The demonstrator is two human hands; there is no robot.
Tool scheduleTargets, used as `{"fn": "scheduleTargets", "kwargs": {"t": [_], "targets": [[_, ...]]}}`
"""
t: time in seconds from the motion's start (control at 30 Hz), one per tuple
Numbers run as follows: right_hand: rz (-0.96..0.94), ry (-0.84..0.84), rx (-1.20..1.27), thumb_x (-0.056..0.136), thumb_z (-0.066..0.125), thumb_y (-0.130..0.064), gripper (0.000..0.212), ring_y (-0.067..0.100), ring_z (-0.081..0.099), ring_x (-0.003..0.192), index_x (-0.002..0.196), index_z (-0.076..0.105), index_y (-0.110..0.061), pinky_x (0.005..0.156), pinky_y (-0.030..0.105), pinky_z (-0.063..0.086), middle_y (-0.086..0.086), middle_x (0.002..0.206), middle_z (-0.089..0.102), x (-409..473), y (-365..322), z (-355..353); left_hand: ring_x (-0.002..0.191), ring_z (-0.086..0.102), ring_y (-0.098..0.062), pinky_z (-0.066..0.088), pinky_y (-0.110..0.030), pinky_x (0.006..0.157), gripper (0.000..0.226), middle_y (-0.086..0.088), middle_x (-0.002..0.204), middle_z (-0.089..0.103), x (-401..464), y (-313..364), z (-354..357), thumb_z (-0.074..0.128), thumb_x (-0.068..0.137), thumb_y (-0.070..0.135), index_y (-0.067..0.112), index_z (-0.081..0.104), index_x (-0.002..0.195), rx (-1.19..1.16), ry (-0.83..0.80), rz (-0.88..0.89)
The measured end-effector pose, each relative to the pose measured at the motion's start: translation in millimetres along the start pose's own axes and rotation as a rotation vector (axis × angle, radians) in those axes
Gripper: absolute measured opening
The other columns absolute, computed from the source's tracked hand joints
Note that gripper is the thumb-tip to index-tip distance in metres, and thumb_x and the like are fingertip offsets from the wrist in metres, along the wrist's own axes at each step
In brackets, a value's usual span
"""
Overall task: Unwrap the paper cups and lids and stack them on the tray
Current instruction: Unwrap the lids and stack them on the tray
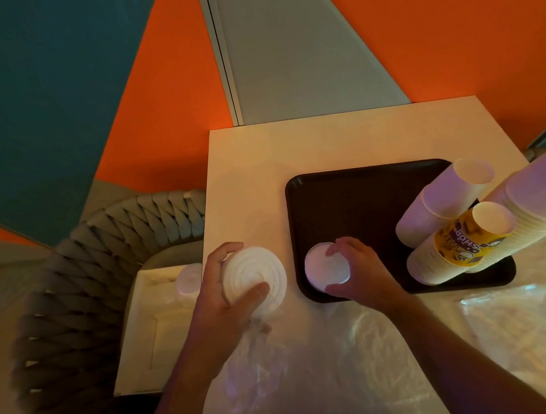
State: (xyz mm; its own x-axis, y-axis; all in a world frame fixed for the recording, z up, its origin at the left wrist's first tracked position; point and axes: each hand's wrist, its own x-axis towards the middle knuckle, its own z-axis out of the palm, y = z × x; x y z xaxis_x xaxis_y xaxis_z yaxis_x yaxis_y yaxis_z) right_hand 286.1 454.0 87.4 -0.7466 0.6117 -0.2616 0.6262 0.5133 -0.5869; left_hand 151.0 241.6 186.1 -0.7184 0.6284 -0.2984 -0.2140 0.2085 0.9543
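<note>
A dark tray point(365, 193) lies on the white table point(253, 161). My right hand point(360, 271) grips a small stack of white lids point(322, 267) at the tray's front left corner. My left hand point(220, 294) holds a taller stack of white lids point(255, 277) above the table, left of the tray, with loose clear wrap point(247, 356) trailing below it. Three tall stacks of paper cups stand on the tray's right side: a white one point(435, 208), a yellow printed one point(453, 247) and another white one point(542, 196).
Crumpled clear plastic wrap point(483, 336) covers the table's near part. A grey woven chair point(81, 296) stands to the left, holding an open white box point(148, 323) with another wrapped lid stack point(188, 279) inside. Orange and teal walls rise behind.
</note>
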Motion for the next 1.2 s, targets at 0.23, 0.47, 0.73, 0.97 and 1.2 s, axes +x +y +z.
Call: {"fn": "scheduleTargets", "kwargs": {"t": [0.23, 0.47, 0.73, 0.97, 1.2], "targets": [[0.007, 0.026, -0.014, 0.069, 0.092, -0.036, 0.076, 0.025, 0.037, 0.138, 0.132, 0.051, -0.028, 0.105, 0.038, 0.045, -0.006, 0.155, 0.030, 1.1, 0.2, 0.8, 0.103, 0.061, -0.028, 0.059, -0.042, 0.052, 0.058, 0.010, 0.120, 0.052, 0.6, 0.6, -1.4, 0.075, 0.084, 0.004, 0.042, 0.053, 0.122, 0.011, 0.005, 0.011], [0.011, 0.027, -0.019, 0.071, 0.091, -0.036, 0.070, 0.025, 0.044, 0.131, 0.130, 0.054, -0.025, 0.103, 0.038, 0.050, -0.005, 0.146, 0.040, 0.0, 1.7, 3.3, 0.103, 0.061, -0.023, 0.060, -0.043, 0.052, 0.058, 0.018, 0.114, 0.054, -0.1, 0.1, -2.1, 0.075, 0.085, 0.004, 0.043, 0.053, 0.122, 0.009, 0.007, 0.024], [-0.047, 0.090, 0.169, 0.083, 0.082, -0.031, 0.045, 0.012, 0.053, 0.117, 0.122, 0.059, -0.029, 0.091, 0.024, 0.046, -0.009, 0.131, 0.053, -6.4, -19.9, -18.4, 0.100, 0.061, -0.011, 0.059, -0.036, 0.052, 0.060, 0.022, 0.113, 0.054, -3.6, -0.2, -0.2, 0.078, 0.083, 0.006, 0.044, 0.053, 0.122, 0.064, 0.006, 0.074], [-0.214, 0.129, 0.528, 0.092, 0.072, -0.014, 0.015, 0.002, 0.067, 0.079, 0.102, 0.075, -0.025, 0.072, 0.011, 0.049, -0.014, 0.089, 0.071, -28.1, -89.1, -55.5, 0.101, 0.059, 0.007, 0.058, -0.023, 0.056, 0.061, 0.040, 0.108, 0.054, -5.7, 3.3, 7.2, 0.080, 0.082, 0.008, 0.046, 0.054, 0.123, 0.181, -0.046, 0.202], [-0.314, 0.087, 0.469, 0.091, 0.073, -0.014, 0.023, 0.007, 0.070, 0.091, 0.110, 0.076, -0.025, 0.084, 0.025, 0.057, -0.013, 0.104, 0.074, -40.0, -102.8, -57.5, 0.104, 0.059, 0.003, 0.063, -0.042, 0.069, 0.066, 0.036, 0.116, 0.055, -6.5, 7.1, 11.8, 0.080, 0.084, 0.014, 0.063, 0.053, 0.117, 0.231, -0.064, 0.252]]}}
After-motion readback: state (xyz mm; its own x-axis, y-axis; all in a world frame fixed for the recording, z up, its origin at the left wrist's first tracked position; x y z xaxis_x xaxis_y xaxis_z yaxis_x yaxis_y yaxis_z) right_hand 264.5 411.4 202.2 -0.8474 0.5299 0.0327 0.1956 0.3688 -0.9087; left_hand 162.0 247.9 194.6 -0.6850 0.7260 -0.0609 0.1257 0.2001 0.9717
